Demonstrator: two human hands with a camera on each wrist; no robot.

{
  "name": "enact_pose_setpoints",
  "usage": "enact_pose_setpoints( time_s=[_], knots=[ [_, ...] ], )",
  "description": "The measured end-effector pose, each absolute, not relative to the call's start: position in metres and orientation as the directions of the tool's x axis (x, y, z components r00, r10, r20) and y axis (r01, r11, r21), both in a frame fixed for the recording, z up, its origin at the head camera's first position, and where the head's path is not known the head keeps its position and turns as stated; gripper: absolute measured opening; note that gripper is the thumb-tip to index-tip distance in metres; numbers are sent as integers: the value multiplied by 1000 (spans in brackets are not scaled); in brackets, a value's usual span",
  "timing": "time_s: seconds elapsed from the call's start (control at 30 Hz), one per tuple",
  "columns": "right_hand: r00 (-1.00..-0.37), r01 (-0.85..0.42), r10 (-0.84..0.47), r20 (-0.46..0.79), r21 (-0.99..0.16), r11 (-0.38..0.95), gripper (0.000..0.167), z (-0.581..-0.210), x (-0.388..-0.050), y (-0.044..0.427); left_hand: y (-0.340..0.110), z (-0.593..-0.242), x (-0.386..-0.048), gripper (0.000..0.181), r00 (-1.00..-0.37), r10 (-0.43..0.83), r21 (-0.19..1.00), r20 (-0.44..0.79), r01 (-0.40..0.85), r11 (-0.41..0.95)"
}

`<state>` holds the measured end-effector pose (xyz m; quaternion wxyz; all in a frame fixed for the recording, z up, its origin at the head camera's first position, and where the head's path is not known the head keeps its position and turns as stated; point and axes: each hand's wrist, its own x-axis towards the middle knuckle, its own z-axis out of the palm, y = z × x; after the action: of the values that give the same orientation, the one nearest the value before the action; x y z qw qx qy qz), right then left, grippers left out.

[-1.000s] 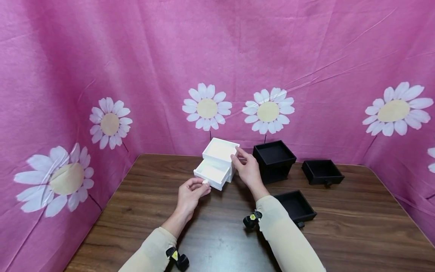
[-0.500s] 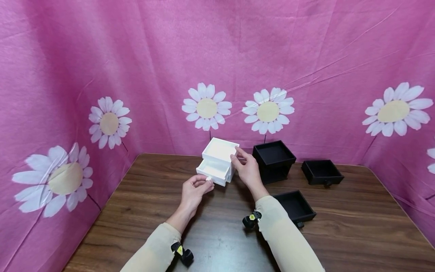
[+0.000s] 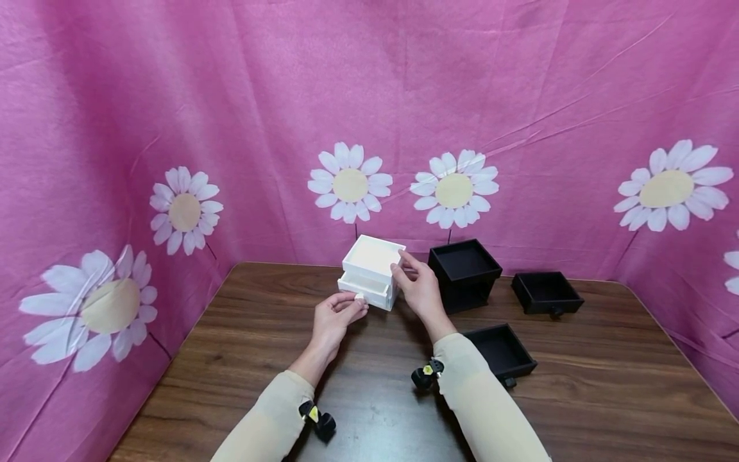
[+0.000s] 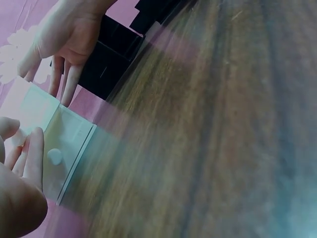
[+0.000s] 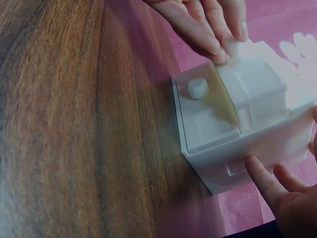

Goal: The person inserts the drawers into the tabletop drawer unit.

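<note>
A small white two-drawer cabinet (image 3: 374,256) with a tray-like top stands toward the back of the table. Its upper drawer (image 3: 376,297) sticks out a little at the front. My left hand (image 3: 332,326) pinches the knob (image 5: 232,47) of that drawer between thumb and fingers. The lower drawer (image 5: 208,126) sits flush in the cabinet, its round knob (image 4: 55,156) showing in both wrist views. Against the cabinet's right side rests my right hand (image 3: 423,292), fingers straight, with the thumb and index finger near the top rim.
A black cabinet (image 3: 465,280) with open front slots stands just right of the white one. Two black drawers lie out on the wooden table (image 3: 254,346): one drawer (image 3: 547,309) farther right, another drawer (image 3: 522,370) beside the right forearm. A pink flowered cloth (image 3: 277,128) hangs behind.
My left hand has pushed the upper drawer farther back into the white cabinet, moving up and slightly right. The right hand has stayed at the cabinet's side.
</note>
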<state>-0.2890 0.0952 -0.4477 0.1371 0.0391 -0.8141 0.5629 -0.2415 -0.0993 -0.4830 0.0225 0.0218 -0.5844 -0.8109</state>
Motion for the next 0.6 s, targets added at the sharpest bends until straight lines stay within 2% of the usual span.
enact_pose_setpoints(
  time_s=[0.6],
  knots=[
    [-962, -212, 85, 260, -905, 368, 50, -449, -291, 95, -89, -482, -257, 23, -997, -83, 951, 0, 26, -308]
  ],
)
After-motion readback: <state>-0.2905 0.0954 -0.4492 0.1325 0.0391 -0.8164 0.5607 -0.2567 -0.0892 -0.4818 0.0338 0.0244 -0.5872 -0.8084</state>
